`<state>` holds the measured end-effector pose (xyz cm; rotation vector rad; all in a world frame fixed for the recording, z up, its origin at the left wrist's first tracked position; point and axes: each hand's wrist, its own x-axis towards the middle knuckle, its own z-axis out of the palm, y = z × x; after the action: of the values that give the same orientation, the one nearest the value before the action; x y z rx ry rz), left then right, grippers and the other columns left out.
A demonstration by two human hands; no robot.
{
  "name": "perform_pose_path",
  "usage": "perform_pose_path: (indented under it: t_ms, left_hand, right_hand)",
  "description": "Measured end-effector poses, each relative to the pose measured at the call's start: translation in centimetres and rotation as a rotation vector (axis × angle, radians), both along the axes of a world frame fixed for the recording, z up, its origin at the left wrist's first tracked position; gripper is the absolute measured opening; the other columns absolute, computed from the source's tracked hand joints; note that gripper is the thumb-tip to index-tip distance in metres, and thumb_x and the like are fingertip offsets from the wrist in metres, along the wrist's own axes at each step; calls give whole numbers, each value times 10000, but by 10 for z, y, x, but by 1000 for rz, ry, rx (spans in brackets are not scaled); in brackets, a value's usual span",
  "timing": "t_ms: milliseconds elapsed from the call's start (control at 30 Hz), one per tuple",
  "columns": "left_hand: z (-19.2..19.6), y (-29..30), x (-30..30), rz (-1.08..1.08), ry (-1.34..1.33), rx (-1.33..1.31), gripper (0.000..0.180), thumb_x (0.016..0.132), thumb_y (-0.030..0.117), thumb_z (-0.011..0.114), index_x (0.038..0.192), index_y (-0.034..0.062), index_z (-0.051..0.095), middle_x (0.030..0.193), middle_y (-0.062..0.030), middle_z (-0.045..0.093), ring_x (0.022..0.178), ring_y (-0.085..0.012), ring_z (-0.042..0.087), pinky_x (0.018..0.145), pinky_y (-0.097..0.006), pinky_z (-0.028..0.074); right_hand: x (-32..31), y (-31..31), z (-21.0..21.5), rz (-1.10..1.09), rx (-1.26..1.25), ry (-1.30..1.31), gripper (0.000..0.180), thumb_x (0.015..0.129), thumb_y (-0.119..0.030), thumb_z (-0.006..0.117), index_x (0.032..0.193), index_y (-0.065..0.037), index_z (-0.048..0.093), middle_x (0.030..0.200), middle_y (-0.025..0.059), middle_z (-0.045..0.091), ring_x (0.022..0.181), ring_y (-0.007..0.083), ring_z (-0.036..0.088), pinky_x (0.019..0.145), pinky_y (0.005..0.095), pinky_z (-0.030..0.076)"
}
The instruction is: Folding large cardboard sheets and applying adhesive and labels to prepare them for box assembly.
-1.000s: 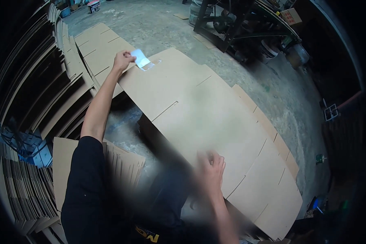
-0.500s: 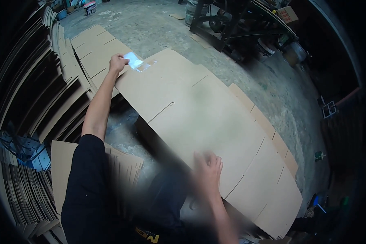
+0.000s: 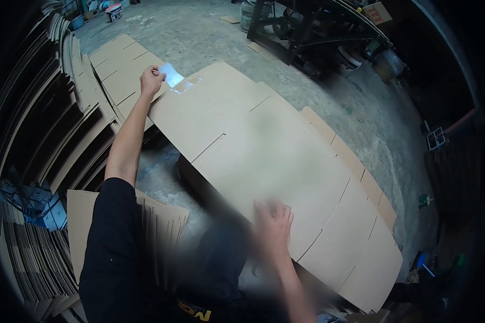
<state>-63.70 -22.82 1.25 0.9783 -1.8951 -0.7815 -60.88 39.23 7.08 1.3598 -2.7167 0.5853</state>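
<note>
A large flat brown cardboard sheet [image 3: 285, 156] with slits cut in it lies slantwise before me. At its far left end, my left hand [image 3: 152, 81] is closed, pinching a shiny bluish-white piece of film [image 3: 172, 75] between thumb and fingers. Beside the film, a small patch with glossy, ragged edges [image 3: 188, 85] marks the cardboard. My right hand [image 3: 275, 223] rests at the near edge of the sheet, its fingers loosely bent and apart, with nothing seen in them. A blur covers part of that hand.
More slit cardboard [image 3: 125, 64] lies beyond the left end. Tall cardboard stacks [image 3: 64, 124] rise at the left, and upright pieces [image 3: 35, 258] stand at the lower left. A dark metal frame [image 3: 302, 37] stands on the concrete floor [image 3: 199, 40] at the back.
The film in my left hand has shifted slightly left, and more of the brown patch beside it shows. My right hand stays in place. The whole view has moved a little.
</note>
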Motion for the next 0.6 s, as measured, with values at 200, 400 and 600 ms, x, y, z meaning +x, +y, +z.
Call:
perform_pose_path:
  t_ms: [200, 400, 600]
  left_hand:
    - [32, 33, -39, -187, 261, 214, 333, 813, 41, 797, 1133, 26, 706, 826, -64, 707, 759, -161, 725, 710, -303, 560]
    - [10, 41, -51, -227, -202, 73, 431, 772, 107, 836, 1186, 53, 731, 846, -70, 707, 794, -175, 726, 749, -337, 581]
    - [14, 10, -45, -29, -171, -89, 429, 762, 142, 827, 1179, 82, 744, 841, -68, 727, 785, -173, 713, 764, -349, 577]
  right_hand:
    - [-5, 9, -3, -21, 2, 24, 825, 584, -121, 913, 1360, -168, 638, 1336, 78, 504, 1131, 297, 503, 919, 423, 415]
    - [-2, 5, 0, -13, 14, 15, 818, 586, -130, 912, 1357, -168, 642, 1345, 82, 507, 1122, 298, 505, 910, 422, 415]
    - [-1, 4, -2, -3, 2, 5, 822, 589, -130, 910, 1364, -173, 637, 1349, 87, 514, 1120, 298, 505, 905, 421, 417]
